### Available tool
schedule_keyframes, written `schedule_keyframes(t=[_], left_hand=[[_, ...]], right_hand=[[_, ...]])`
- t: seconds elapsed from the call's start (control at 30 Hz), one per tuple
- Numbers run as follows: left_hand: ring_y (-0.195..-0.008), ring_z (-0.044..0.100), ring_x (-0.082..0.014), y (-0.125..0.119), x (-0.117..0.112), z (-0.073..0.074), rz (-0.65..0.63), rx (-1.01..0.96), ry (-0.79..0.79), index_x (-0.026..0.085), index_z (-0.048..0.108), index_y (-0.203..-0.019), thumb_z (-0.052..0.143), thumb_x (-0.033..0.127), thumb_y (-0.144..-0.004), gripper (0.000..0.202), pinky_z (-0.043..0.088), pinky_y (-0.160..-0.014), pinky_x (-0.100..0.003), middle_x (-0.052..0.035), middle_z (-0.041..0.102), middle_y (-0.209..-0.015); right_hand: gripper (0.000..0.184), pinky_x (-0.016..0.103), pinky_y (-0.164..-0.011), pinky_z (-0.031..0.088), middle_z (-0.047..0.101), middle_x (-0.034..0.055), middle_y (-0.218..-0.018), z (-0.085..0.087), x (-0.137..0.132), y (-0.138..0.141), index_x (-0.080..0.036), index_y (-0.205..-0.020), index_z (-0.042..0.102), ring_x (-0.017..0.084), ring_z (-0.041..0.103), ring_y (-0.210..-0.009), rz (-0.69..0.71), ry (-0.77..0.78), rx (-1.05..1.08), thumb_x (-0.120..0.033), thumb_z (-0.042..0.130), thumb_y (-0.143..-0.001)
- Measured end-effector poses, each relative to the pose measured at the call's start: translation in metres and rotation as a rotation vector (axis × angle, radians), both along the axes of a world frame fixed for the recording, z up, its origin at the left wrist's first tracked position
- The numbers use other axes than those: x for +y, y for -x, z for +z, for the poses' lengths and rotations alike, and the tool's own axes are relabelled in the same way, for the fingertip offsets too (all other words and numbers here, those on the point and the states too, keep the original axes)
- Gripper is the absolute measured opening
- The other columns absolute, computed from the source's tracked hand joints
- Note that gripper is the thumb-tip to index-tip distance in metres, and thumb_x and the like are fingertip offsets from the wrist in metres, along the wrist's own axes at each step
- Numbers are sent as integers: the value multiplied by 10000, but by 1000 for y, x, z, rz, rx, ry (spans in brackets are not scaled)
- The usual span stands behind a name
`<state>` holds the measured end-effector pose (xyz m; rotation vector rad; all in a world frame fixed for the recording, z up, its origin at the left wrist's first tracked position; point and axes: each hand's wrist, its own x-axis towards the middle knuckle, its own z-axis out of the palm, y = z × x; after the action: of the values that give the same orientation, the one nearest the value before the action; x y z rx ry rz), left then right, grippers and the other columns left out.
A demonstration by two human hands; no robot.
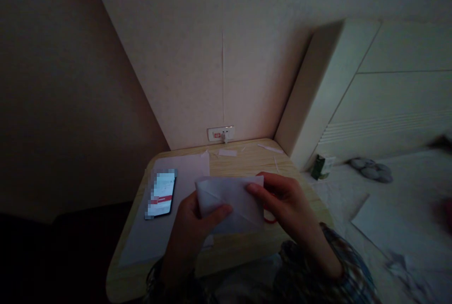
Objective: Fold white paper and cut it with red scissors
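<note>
A folded white paper [233, 198] with diagonal creases is held up over a small wooden table [243, 158]. My left hand [192, 226] pinches its lower left part, thumb on the front. My right hand [286, 203] grips its right edge with the fingers closed on it. Behind the paper and my right hand shows a bit of something red [270, 219], perhaps scissor handles lying on the table.
A phone [161, 194] with its screen lit lies on a white sheet [187, 167] at the table's left. Paper scraps [228, 152] lie near a wall socket [221, 132]. A bed [399, 186] with loose paper [384, 221] and a small box [321, 166] is at the right.
</note>
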<state>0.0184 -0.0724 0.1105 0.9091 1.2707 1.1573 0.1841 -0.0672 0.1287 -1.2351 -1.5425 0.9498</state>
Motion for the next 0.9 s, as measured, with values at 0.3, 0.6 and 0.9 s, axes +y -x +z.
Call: schedule_keyframes(t=[0.3, 0.6, 0.9], left_hand=[[-679, 659, -187, 0, 2, 0, -23, 12, -73, 156, 670, -786, 787, 219, -533, 287, 513, -621, -265, -15, 723, -710], [-671, 635, -149, 14, 14, -5, -71, -82, -203, 178, 704, -741, 723, 252, -654, 115, 494, -607, -213, 7, 711, -690], [-602, 598, -86, 12, 12, -3, 61, -148, -290, 200, 711, -704, 708, 188, -656, 50, 450, -575, -144, 48, 684, -612]], right_hand=[[316, 224, -473, 308, 434, -20, -537, 1, 2, -3, -186, -540, 495, 121, 428, -546, -49, -26, -34, -351, 555, -802], [302, 226, -469, 308, 437, -25, -511, 0, 6, -3, -178, -502, 512, 111, 412, -515, -39, -19, 19, -309, 588, -764], [321, 227, -434, 280, 412, -37, -480, 3, 4, -4, -178, -497, 506, 100, 391, -464, -43, 22, 25, -323, 585, -773]])
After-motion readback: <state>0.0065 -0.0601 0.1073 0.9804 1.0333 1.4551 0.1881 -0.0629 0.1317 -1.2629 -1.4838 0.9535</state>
